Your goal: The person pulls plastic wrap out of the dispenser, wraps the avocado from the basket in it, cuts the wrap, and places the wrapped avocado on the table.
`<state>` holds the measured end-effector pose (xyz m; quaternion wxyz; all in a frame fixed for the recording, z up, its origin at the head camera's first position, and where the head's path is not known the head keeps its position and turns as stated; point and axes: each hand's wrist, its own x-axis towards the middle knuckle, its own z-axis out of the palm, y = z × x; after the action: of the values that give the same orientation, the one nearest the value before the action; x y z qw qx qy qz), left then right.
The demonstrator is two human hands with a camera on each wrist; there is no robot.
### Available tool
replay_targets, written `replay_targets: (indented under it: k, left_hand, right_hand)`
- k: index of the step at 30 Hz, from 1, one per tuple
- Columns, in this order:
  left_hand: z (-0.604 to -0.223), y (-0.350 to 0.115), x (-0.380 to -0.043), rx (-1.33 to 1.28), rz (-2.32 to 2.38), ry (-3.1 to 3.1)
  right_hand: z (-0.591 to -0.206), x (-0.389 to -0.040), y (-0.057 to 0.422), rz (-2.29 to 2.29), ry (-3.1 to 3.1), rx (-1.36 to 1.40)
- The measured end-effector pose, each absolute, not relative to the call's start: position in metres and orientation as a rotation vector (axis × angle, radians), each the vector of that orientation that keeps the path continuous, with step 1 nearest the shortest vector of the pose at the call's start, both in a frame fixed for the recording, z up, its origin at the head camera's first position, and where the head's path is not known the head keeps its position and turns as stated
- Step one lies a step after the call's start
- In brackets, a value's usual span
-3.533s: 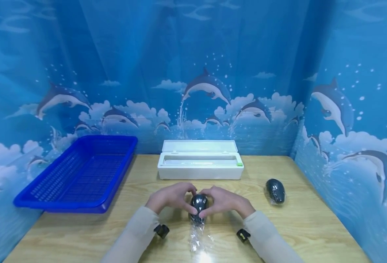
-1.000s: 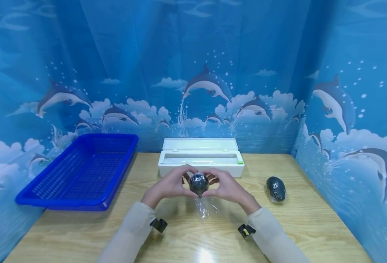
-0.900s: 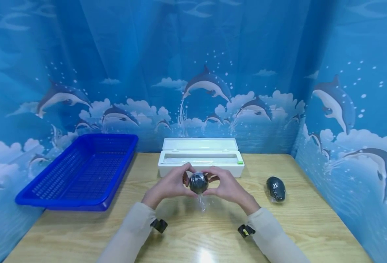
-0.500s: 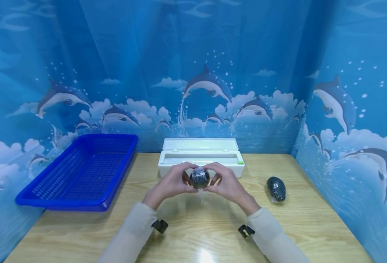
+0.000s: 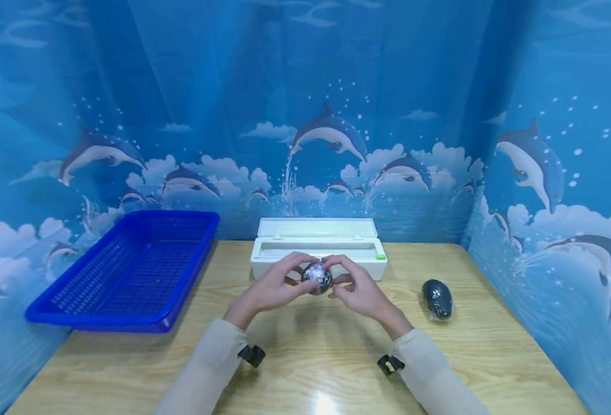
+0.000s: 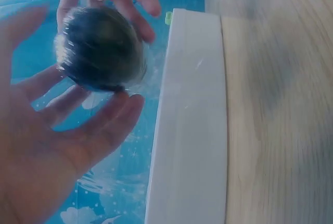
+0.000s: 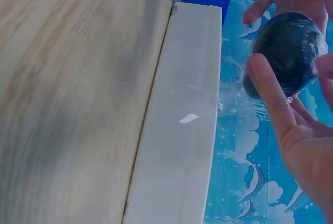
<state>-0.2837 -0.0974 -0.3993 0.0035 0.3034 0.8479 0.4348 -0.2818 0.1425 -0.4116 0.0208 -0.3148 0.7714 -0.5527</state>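
Note:
A dark computer mouse point(image 5: 324, 276) wrapped in shiny clear film is held up end-on between both hands, above the table in front of the white box. My left hand point(image 5: 270, 289) grips its left side, thumb across the near face and fingers behind. From the right, my right hand point(image 5: 364, 293) holds it with bent fingers at the upper edge and thumb near the lower side. The left wrist view shows the film stretched over the rounded mouse point(image 6: 101, 49). Film wrinkles at the lower end of the mouse point(image 7: 286, 52) in the right wrist view.
A white film dispenser box point(image 5: 318, 266) with its lid raised stands behind the hands. At left sits a blue plastic basket point(image 5: 98, 324). A second film-wrapped mouse point(image 5: 437, 299) lies on the wooden table point(image 5: 305, 369) at right. A dolphin-print curtain point(image 5: 222, 115) encloses the back and sides.
The mouse has been lifted off the table and turned end-on. The film tail that hung below it is now folded against it. My right thumb has drawn back from the near face.

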Motion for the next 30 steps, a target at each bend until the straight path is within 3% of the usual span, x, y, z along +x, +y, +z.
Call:
replay_targets:
  k: [13, 24, 30]
  left_hand:
    - [-0.407, -0.088, -0.285, 0.891, 1.398, 2.69]
    - [-0.414, -0.089, -0.29, 0.364, 1.534, 2.398]
    - [-0.42, -0.091, -0.289, 0.345, 1.452, 2.298]
  right_hand:
    - [-0.42, -0.284, 0.138, -1.632, 2.576, -0.827]
    - [-0.421, -0.285, 0.14, -1.574, 2.441, -0.61]
    - [-0.425, -0.289, 0.146, -1.418, 2.346, -0.634]
